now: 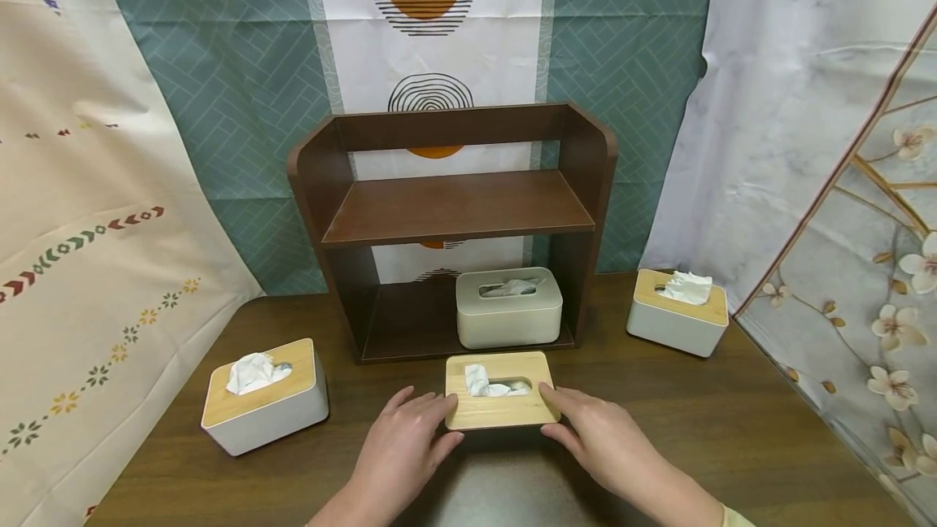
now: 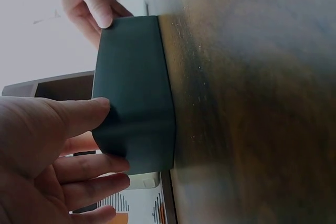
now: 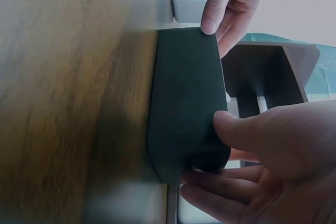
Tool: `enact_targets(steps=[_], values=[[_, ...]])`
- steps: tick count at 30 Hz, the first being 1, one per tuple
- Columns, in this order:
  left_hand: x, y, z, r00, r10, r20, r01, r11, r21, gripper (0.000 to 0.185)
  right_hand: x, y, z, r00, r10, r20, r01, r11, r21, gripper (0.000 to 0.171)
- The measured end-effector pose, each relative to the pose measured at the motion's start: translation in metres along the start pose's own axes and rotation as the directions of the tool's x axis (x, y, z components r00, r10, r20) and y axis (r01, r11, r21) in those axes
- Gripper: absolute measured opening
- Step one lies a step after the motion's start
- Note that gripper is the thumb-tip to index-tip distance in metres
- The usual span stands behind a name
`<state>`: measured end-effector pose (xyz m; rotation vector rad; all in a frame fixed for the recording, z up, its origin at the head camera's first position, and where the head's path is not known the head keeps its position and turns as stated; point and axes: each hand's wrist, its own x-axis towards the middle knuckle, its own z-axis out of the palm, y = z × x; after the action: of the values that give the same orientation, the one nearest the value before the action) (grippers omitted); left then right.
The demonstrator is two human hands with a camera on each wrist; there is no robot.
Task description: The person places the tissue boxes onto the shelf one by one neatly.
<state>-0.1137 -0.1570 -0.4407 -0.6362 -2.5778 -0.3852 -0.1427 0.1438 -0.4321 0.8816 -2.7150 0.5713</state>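
Observation:
A tissue box [image 1: 505, 409] with a pale wooden lid and dark sides sits at the front middle of the table. White tissue pokes through the slot in its lid. My left hand [image 1: 410, 437] grips its left end, and my right hand [image 1: 600, 429] grips the right end. In the left wrist view, the left thumb [image 2: 86, 114] presses the dark front face [image 2: 134, 72], with the fingers around the end. The right wrist view shows the right thumb [image 3: 236, 129] on the same face, the fingers partly behind the box.
A brown two-tier shelf [image 1: 461, 210] stands behind, with a grey-beige tissue box [image 1: 508, 324] on its lower level at the right. White tissue boxes with wooden lids stand on the table [image 1: 732, 446], one left [image 1: 271, 421] and one right [image 1: 677, 328]. Fabric hangs around the sides.

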Motion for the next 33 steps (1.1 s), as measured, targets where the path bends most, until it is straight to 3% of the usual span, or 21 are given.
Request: enact_targets(steps=[8,22,28,33], values=[[-0.002,0.001,-0.009,0.999,-0.052,0.016,0.052,0.998,-0.019,0.043,0.002,-0.005,0.002,0.999,-0.027,-0.045,0.027,1.0,-0.007,0.048],[-0.006,-0.004,-0.031,0.989,-0.141,-0.052,0.141,0.99,-0.008,0.044,0.019,-0.024,0.002,0.989,-0.056,-0.136,0.058,0.998,0.013,0.044],[-0.008,-0.011,-0.044,0.983,-0.175,-0.062,0.174,0.985,-0.014,0.042,0.031,-0.034,0.003,0.989,-0.066,-0.135,0.071,0.997,0.034,0.041],[-0.011,-0.017,-0.053,0.978,-0.178,-0.11,0.178,0.984,-0.009,0.041,0.041,-0.041,0.006,0.989,-0.073,-0.132,0.082,0.995,0.062,0.039]])
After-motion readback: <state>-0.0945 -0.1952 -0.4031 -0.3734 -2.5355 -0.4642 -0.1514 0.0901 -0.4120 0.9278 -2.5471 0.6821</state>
